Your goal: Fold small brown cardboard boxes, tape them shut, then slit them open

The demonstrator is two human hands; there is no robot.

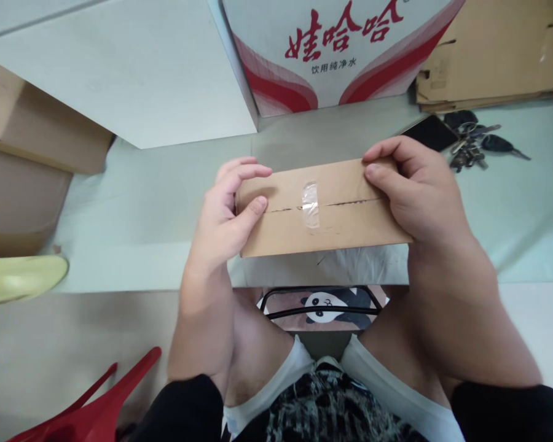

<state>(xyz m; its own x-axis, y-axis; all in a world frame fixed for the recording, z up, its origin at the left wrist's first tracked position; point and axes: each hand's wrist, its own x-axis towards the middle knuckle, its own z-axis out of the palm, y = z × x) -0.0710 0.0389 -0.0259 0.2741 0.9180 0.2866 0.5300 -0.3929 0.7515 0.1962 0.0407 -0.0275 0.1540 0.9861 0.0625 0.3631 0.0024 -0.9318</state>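
Observation:
A flat brown cardboard box is held between my two hands over the front part of the table. A short strip of clear tape crosses the seam in the middle of its upward face. My left hand grips the left end, thumb on the top face and fingers along the far corner. My right hand is closed on the right end, with the thumb and index finger pinching the far right corner. The box's underside is hidden.
A white carton with red lettering and a large white box stand at the back of the pale green table. Keys, a dark phone and flattened cardboard are at right. Cardboard boxes are at left.

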